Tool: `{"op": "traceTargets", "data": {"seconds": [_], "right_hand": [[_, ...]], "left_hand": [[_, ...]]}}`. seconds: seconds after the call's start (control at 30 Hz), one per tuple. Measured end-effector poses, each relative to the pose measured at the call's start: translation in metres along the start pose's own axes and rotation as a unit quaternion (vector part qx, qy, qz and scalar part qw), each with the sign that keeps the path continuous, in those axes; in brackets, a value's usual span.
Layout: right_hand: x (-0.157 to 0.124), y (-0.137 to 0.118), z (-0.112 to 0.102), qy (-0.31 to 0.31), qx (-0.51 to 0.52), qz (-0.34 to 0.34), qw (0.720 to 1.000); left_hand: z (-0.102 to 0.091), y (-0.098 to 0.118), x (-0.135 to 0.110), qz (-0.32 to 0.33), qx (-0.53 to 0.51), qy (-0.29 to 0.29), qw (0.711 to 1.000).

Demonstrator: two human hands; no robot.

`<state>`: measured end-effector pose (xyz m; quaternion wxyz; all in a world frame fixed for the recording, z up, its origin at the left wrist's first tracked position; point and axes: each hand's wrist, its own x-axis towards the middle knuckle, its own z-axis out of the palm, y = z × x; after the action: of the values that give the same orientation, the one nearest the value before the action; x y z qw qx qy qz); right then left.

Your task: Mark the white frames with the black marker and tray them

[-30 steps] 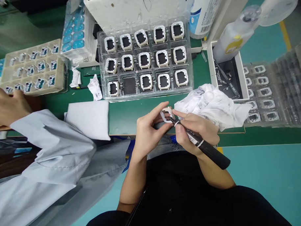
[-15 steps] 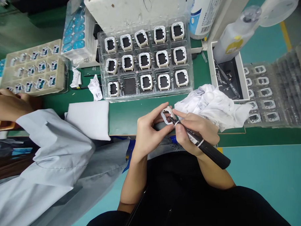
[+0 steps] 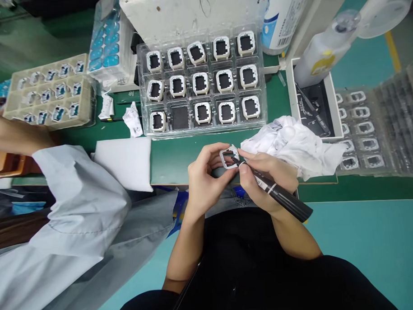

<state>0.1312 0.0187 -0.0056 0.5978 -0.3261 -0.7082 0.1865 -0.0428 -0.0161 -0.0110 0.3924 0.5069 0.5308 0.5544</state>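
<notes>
Between the thumb and fingers of my left hand (image 3: 207, 180) is a white square watch-case frame (image 3: 223, 160), held above the table's front edge. My right hand (image 3: 266, 177) grips a black marker pen (image 3: 285, 199), its tip at the inner edge of the frame. A fingertip of that hand is close to the frame's right side. Behind my hands lies a clear plastic tray (image 3: 205, 130) with rows of similar white frames; one pocket in its front row holds no frame. A crumpled white cloth (image 3: 290, 145) lies just beyond my right hand.
A co-worker's sleeve (image 3: 82, 191) and hand (image 3: 19, 134) are at left, near a cream tray (image 3: 48, 95) of small parts. A white foam sheet (image 3: 123, 164) lies between us. At right stand a white box (image 3: 333, 103) holding a bottle (image 3: 320, 56), and more trays (image 3: 365, 142).
The frame in my left hand has tilted slightly, and the marker's back end has risen a little. At left, the co-worker's hand has shifted up and right. My grips are the same.
</notes>
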Motion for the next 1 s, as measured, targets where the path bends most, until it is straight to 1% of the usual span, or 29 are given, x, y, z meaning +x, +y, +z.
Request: {"op": "traceTargets", "data": {"seconds": [0.13, 0.23, 0.33, 0.4, 0.47, 0.53, 0.6, 0.67, 0.7, 0.77, 0.83, 0.87, 0.93, 1.0], "right_hand": [[0.001, -0.001, 0.001, -0.003, -0.01, -0.002, 1.0], [-0.002, 0.001, 0.002, 0.011, 0.0, 0.004, 1.0], [-0.011, 0.006, 0.003, 0.052, 0.008, 0.009, 0.999], [-0.018, 0.01, 0.003, 0.095, 0.016, 0.02, 0.995], [-0.023, 0.013, 0.002, 0.129, 0.024, 0.032, 0.991], [-0.026, 0.015, 0.002, 0.141, 0.025, 0.035, 0.989], [-0.025, 0.016, 0.002, 0.138, 0.02, 0.032, 0.99], [-0.023, 0.016, 0.003, 0.132, 0.016, 0.023, 0.991], [-0.022, 0.016, 0.003, 0.133, 0.014, 0.018, 0.991], [-0.02, 0.014, 0.004, 0.139, 0.006, 0.006, 0.99], [-0.018, 0.013, 0.004, 0.142, -0.006, 0.004, 0.99], [-0.018, 0.013, 0.004, 0.142, -0.011, 0.004, 0.99], [-0.018, 0.012, 0.003, 0.14, -0.013, 0.007, 0.99], [-0.018, 0.011, 0.003, 0.136, -0.008, 0.011, 0.991]], "left_hand": [[0.002, -0.002, 0.0, 0.016, 0.015, 0.012, 1.0], [0.005, -0.004, 0.0, 0.03, 0.03, 0.016, 0.999], [0.006, -0.005, 0.001, 0.03, 0.03, 0.019, 0.999], [-0.001, -0.002, 0.005, 0.023, 0.036, 0.023, 0.999], [-0.015, 0.004, 0.013, 0.034, 0.061, 0.035, 0.997], [-0.037, 0.011, 0.028, 0.063, 0.118, 0.055, 0.989], [-0.065, 0.017, 0.049, 0.087, 0.207, 0.073, 0.972], [-0.092, 0.019, 0.073, 0.092, 0.3, 0.089, 0.945], [-0.104, 0.019, 0.085, 0.088, 0.341, 0.086, 0.932], [-0.121, 0.017, 0.103, 0.066, 0.405, 0.045, 0.911], [-0.129, 0.017, 0.113, 0.042, 0.442, -0.004, 0.896], [-0.13, 0.017, 0.115, 0.037, 0.452, -0.017, 0.891], [-0.127, 0.018, 0.115, 0.043, 0.46, -0.015, 0.887], [-0.12, 0.02, 0.114, 0.069, 0.455, 0.007, 0.888]]}}
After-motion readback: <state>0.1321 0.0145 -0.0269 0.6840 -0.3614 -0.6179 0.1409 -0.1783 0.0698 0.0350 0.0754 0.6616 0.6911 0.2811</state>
